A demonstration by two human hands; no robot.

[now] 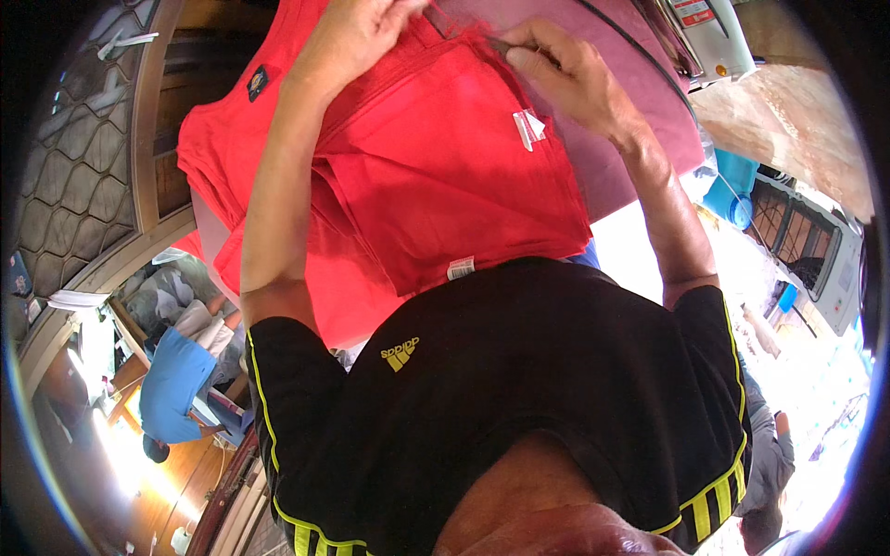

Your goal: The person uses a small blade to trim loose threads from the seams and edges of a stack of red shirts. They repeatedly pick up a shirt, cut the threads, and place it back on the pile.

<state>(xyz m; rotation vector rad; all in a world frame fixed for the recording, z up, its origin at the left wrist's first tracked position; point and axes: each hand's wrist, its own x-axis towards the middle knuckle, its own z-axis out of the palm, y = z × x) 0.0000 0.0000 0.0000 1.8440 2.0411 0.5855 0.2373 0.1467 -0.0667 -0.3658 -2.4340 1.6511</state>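
Observation:
Red cloth garments (445, 195) lie layered and folded over a pink padded surface (635, 153). White labels show on the cloth, and a small dark badge (258, 83) is at its left. My left hand (357, 37) is over the far part of the cloth, its fingers bent together and blurred near the top edge; what they hold is hidden. At the far right corner of the folded cloth, my right hand (570, 74) is closed, thumb against fingers, around a thin dark tool (501, 44). The tool's tip points at the cloth edge; its kind is unclear.
A white machine (700, 42) stands at the far right, with a black cable (640, 42) crossing the pink surface. A blue container (732, 185) is farther right. Another person in blue (176, 380) is at the lower left, beyond a metal-framed window lattice (79, 167).

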